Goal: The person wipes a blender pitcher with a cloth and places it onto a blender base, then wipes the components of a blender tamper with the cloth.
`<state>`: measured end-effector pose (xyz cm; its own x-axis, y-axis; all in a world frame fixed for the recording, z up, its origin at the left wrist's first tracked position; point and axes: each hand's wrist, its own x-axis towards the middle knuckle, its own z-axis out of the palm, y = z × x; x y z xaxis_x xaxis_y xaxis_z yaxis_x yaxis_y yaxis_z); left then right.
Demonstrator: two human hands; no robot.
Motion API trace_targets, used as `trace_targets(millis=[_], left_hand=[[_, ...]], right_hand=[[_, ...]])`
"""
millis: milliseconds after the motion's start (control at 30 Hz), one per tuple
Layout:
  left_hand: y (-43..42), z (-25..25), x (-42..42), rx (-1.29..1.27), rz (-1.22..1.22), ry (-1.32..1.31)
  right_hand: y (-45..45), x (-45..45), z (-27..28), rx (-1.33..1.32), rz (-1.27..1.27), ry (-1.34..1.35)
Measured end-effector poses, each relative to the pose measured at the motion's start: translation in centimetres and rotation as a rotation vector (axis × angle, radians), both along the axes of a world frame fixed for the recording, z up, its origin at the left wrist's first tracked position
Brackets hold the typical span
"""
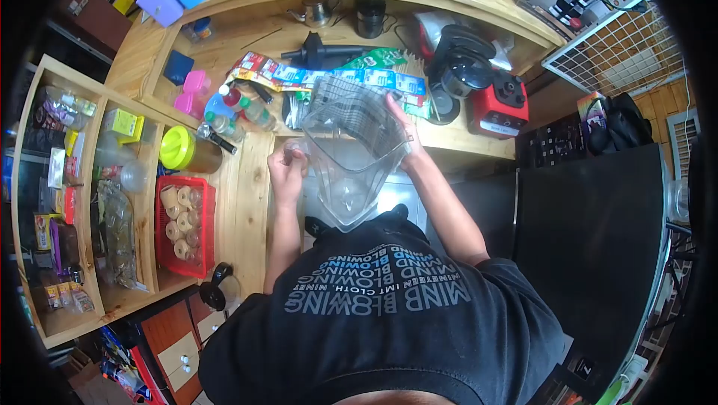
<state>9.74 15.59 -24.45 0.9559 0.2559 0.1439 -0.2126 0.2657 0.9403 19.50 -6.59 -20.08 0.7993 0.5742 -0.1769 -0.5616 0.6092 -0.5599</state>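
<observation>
Transparent plastic by its look, so I judge this blender jar point(357, 157) light, stiff and slick. It sits between my left hand point(286, 172), clasping the handle point(298, 148), the surest hold, and my right hand point(404, 130), gripping the opposite wall.

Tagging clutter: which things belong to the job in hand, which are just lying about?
In the job: clear jar, held by left hand and right hand.
Apparently just lying about: red basket, yellow-lidded container, coffee maker, silver kettle.
</observation>
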Motion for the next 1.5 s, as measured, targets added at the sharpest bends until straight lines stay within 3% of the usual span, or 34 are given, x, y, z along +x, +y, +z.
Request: trace_targets(millis=[100,133,333,400,433,500,533,633,700,767,933,1133,1200,1300,1367,1433,1500], left_hand=[[-2.1,0.3,0.8,0.081,0.088,0.029],[-2.5,0.3,0.8,0.082,0.087,0.029],[-2.1,2.3,3.0,-0.117,0.211,0.128],[-1.9,3.5,3.6,-0.156,0.202,0.174],[-2.1,3.9,3.7,-0.156,0.202,0.176],[-3.1,4.4,4.1,-0.116,0.109,0.181],[-3.2,4.3,4.1,0.046,0.052,0.189],[-3.3,4.9,4.0,0.119,-0.009,0.134],[-3.0,5.7,3.7,0.045,-0.049,0.137],[-3.7,6.5,3.1,-0.075,-0.132,0.164],[-3.6,7.0,3.1,-0.034,-0.19,0.068],[-1.7,7.6,3.2,-0.125,-0.116,0.032],[-1.3,7.6,3.3,-0.094,-0.111,0.004],[-1.3,7.7,3.2,-0.086,-0.11,-0.03],[-1.6,7.6,3.4,-0.106,-0.108,-0.039],[-2.1,7.4,3.6,-0.172,-0.138,-0.046],[-3.0,7.6,3.4,-0.146,-0.136,-0.015]], right_hand=[[-2.1,-1.4,1.6,-0.115,-0.102,0.015],[-2.6,-2.0,2.2,-0.274,-0.198,0.082],[-4.6,-2.0,-1.3,-0.202,-0.238,-0.188],[-4.1,-2.8,-0.2,-0.243,-0.239,-0.248],[-3.6,-3.2,0.5,-0.246,-0.201,-0.466],[-1.4,-3.7,1.7,-0.395,-0.293,-0.654],[-0.4,-3.6,1.6,-0.456,-0.296,-0.67],[2.6,-2.9,0.1,-0.679,-0.437,-0.862],[3.5,-2.2,1.3,-0.777,-0.487,-1.016],[3.8,-1.4,1.8,-1.173,-0.622,-1.398],[3.7,-1.5,0.5,-1.334,-0.484,-1.626],[3.5,-5.4,-6.7,-1.264,-0.124,-1.705],[3.1,-6.4,-7.3,-1.294,0.116,-1.704],[2.5,-7.1,-7.9,-1.336,0.24,-1.677],[2.4,-6.7,-8.6,-1.333,0.201,-1.664],[2.6,-6.0,-9.2,-1.244,-0.175,-1.572],[2.7,-4.8,-7.0,-1.19,-0.232,-1.475]])
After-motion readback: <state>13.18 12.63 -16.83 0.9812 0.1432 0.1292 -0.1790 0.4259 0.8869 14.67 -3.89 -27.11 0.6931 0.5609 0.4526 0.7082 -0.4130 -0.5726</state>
